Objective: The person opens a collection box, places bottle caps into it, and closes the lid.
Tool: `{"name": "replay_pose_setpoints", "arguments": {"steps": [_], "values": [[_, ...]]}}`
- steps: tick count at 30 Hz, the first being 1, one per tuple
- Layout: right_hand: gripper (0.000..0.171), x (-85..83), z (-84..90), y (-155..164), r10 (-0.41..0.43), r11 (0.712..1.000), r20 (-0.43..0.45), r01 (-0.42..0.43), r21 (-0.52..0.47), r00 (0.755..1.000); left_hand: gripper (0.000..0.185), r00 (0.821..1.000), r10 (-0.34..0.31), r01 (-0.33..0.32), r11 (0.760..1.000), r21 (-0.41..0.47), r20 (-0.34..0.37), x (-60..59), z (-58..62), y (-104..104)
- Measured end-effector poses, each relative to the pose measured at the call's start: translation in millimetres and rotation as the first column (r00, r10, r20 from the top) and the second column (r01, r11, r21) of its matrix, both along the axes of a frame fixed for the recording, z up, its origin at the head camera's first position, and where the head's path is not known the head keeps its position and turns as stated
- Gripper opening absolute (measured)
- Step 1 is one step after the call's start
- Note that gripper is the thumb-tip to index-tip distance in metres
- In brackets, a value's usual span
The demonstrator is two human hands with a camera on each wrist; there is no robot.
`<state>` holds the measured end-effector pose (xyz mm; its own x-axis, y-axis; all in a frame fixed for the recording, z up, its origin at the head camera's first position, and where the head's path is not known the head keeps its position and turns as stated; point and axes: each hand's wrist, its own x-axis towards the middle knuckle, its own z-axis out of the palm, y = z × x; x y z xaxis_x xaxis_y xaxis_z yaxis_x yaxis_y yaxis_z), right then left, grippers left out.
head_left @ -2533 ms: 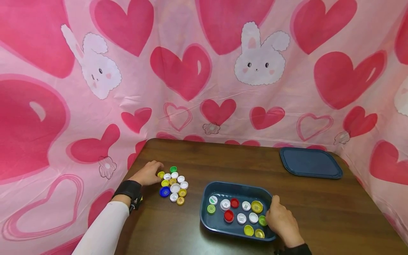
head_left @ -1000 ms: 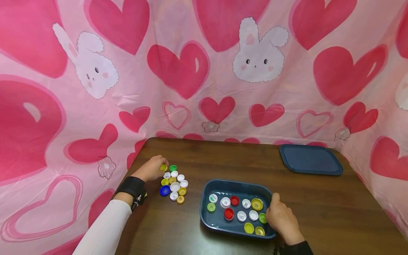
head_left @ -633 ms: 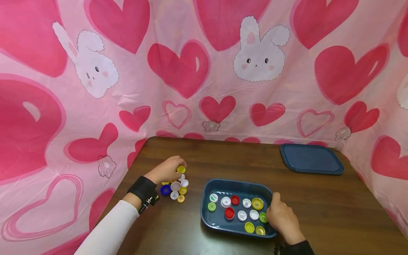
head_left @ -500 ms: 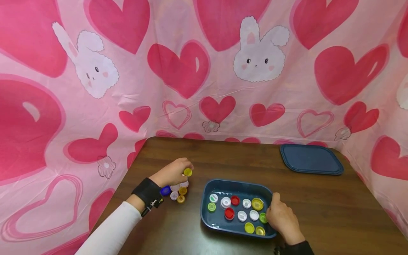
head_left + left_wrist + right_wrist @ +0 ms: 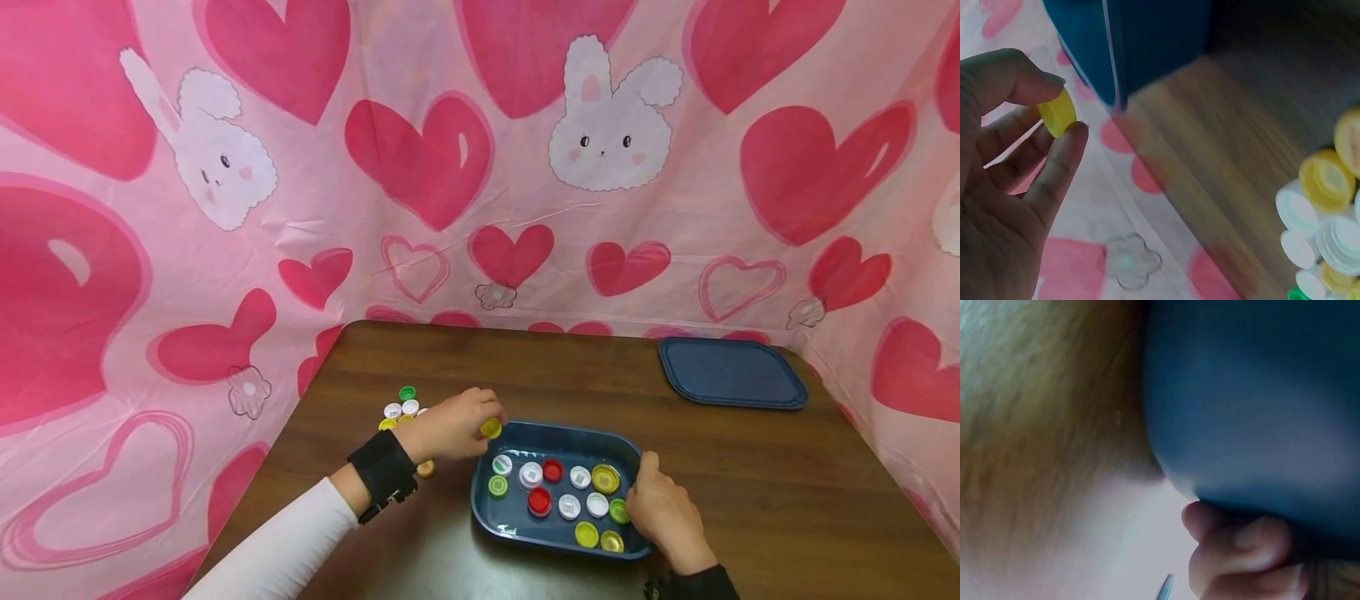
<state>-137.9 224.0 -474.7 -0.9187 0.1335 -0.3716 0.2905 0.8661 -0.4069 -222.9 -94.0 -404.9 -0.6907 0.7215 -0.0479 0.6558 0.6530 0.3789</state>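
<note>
From the head view, our left hand (image 5: 453, 425) pinched a yellow cap (image 5: 491, 428) just above the near-left corner of the blue tray (image 5: 517, 530), while our right hand (image 5: 663, 517) curled its fingers on the tray's right rim. At the left wrist, thumb and fingers (image 5: 1060, 156) squeezed the yellow cap (image 5: 1058, 113). At the right wrist, curled fingertips (image 5: 1235, 547) pressed the blue tray (image 5: 1254, 394)

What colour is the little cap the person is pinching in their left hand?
Yellow. The cap shows best in the left wrist view, pinched between the fingers of the left hand.
</note>
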Motion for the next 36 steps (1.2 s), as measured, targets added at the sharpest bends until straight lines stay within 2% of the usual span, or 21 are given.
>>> {"name": "replay_pose_setpoints", "arguments": {"steps": [5,11,16,23,36], "values": [[0.037,0.1,0.3,-0.3,0.001,1.000,0.000,-0.001,0.001,1.000,0.037,0.999,-0.042,0.042,0.999,-0.021,0.014,3.6,-4.2,12.1],[0.039,1.1,1.4,-1.1,0.007,1.000,-0.011,-0.007,-0.002,1.000,0.034,0.995,-0.095,0.095,0.992,-0.084,0.009,7.2,-9.8,21.2],[0.039,1.7,1.8,-1.7,0.009,1.000,-0.016,-0.009,-0.008,1.000,0.035,0.994,-0.110,0.110,0.985,-0.130,0.012,10.3,-13.9,26.6],[0.036,2.2,2.0,-2.1,0.005,1.000,-0.029,-0.006,-0.005,1.000,0.034,0.989,-0.151,0.149,0.966,-0.211,0.009,13.7,-20.7,35.2],[0.037,2.0,1.5,-1.8,0.002,1.000,-0.026,-0.001,0.002,1.000,0.035,0.986,-0.168,0.156,0.932,-0.328,-0.008,14.1,-30.9,41.7]]}}
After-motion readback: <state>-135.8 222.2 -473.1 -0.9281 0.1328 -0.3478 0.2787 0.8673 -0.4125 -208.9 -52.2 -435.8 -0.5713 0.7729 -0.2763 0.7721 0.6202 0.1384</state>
